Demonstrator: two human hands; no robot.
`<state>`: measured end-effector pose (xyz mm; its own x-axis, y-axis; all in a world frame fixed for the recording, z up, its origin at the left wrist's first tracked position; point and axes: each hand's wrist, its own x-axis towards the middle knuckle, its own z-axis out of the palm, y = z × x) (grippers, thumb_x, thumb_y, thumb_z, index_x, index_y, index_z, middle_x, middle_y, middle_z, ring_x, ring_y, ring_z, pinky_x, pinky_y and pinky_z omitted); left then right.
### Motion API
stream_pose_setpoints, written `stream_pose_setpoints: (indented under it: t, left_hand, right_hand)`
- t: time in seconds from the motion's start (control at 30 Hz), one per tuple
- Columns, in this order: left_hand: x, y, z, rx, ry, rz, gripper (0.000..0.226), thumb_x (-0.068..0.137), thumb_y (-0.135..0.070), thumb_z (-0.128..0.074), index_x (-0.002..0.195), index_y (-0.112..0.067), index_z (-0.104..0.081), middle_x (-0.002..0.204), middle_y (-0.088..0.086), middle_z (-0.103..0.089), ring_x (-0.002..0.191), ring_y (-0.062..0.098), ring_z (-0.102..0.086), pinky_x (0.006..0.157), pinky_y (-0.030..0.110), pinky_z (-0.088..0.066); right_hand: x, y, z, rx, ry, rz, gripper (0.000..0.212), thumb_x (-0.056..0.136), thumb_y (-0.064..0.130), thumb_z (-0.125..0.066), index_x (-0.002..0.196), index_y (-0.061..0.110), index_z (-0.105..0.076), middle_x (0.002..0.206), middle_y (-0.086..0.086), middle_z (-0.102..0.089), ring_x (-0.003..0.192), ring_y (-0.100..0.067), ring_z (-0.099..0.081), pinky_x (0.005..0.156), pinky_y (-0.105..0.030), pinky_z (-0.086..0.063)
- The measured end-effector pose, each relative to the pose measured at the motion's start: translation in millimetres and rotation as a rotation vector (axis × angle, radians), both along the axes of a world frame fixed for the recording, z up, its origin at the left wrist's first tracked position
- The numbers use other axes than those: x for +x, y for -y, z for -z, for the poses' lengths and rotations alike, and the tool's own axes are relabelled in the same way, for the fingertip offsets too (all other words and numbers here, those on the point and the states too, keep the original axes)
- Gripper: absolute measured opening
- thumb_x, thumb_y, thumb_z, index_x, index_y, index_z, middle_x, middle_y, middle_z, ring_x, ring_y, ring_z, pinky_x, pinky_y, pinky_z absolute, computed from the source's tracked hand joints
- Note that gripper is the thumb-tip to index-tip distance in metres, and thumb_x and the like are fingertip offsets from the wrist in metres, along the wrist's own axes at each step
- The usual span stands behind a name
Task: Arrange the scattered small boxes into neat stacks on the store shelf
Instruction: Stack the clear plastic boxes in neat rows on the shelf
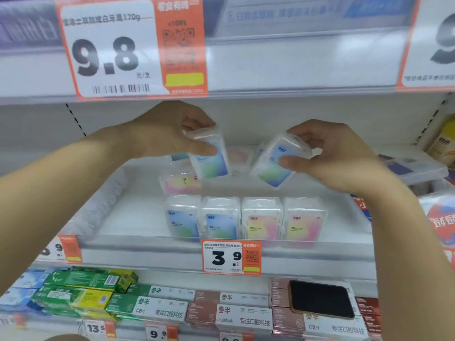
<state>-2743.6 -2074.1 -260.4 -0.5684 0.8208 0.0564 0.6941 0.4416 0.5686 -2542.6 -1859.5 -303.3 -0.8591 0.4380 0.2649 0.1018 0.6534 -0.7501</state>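
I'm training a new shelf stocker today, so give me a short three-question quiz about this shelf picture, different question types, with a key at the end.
1. True or false: both hands are empty.
2. Multiple choice: the front row on the shelf shows how many upright boxes? A) two B) four C) six
3. Fill in: the price tag under that row reads ___.

Key
1. False: the left hand holds a blue-green box and the right hand holds another blue-green box, both tilted above the shelf.
2. B: two blue-green on the left, two pink-yellow on the right.
3. 3.9
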Motion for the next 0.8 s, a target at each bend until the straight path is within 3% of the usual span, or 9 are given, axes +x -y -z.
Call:
stream_pose_setpoints:
  t: [0.17,0.3,0.4,0.47,0.57,0.67,0.8]
  left_hand:
    - [-9.6,19.1,24.7,-0.024,-0.009,0.042,0.042,0.069,-0.047,-0.075,0.109,-0.034,-0.067,0.112,-0.021,-0.066,0.105,-0.010,-0.057,0.083,0.009,-0.040]
    - [-12.0,28.2,39.7,-0.038,0.071,0.069,0.030,0.079,-0.039,-0.074,0.108,-0.035,-0.068,0.110,-0.018,-0.068,0.104,-0.007,-0.060,0.087,0.018,-0.046]
    - [-10.1,30.7,49.3,-0.063,0.153,0.072,0.029,0.082,-0.043,-0.071,0.110,-0.035,-0.068,0.112,-0.015,-0.068,0.106,0.005,-0.063,0.098,0.031,-0.050]
    - [-6.0,31.8,54.2,-0.077,0.244,0.064,0.029,0.081,-0.048,-0.071,0.108,-0.036,-0.069,0.107,-0.013,-0.070,0.098,0.007,-0.066,0.088,0.034,-0.054]
    - [-3.1,32.2,62.0,-0.110,0.304,0.088,0.025,0.084,-0.049,-0.067,0.105,-0.036,-0.071,0.103,-0.014,-0.071,0.087,0.000,-0.064,0.078,0.023,-0.047]
    - [-3.1,33.1,61.9,-0.136,0.348,0.100,0.023,0.087,-0.046,-0.065,0.106,-0.034,-0.071,0.110,-0.014,-0.070,0.104,0.005,-0.063,0.091,0.030,-0.049]
    - [-4.5,34.4,54.7,-0.141,0.391,0.113,0.032,0.080,-0.042,-0.063,0.109,-0.030,-0.071,0.114,-0.008,-0.070,0.115,0.014,-0.059,0.106,0.040,-0.043]
  right_hand:
    - [-19.4,20.9,3.1,0.030,0.078,-0.069,0.038,0.077,0.034,-0.081,0.111,0.035,-0.064,0.101,0.016,-0.066,0.098,-0.007,-0.063,0.078,-0.023,-0.049]
    - [-29.1,31.2,3.1,0.014,0.147,-0.115,0.036,0.077,0.035,-0.080,0.111,0.032,-0.066,0.095,0.014,-0.066,0.093,-0.012,-0.066,0.083,-0.031,-0.052]
    - [-35.2,33.2,3.8,-0.024,0.208,-0.178,0.034,0.073,0.035,-0.084,0.104,0.031,-0.071,0.093,0.008,-0.071,0.091,-0.019,-0.068,0.088,-0.040,-0.055]
    - [-37.8,32.8,5.7,-0.049,0.253,-0.213,0.035,0.070,0.036,-0.085,0.102,0.032,-0.073,0.097,0.006,-0.072,0.095,-0.019,-0.068,0.090,-0.041,-0.055]
    - [-41.6,32.6,8.5,-0.055,0.308,-0.260,0.035,0.070,0.039,-0.085,0.103,0.034,-0.072,0.103,0.007,-0.072,0.097,-0.014,-0.068,0.092,-0.038,-0.055]
    - [-44.5,37.7,9.4,-0.034,0.405,-0.311,0.034,0.075,0.040,-0.081,0.106,0.036,-0.071,0.103,0.010,-0.070,0.094,-0.006,-0.068,0.092,-0.029,-0.054]
    - [-49.1,45.9,11.3,-0.036,0.452,-0.361,0.025,0.081,0.044,-0.075,0.103,0.032,-0.073,0.100,0.013,-0.075,0.092,-0.002,-0.070,0.096,-0.035,-0.054]
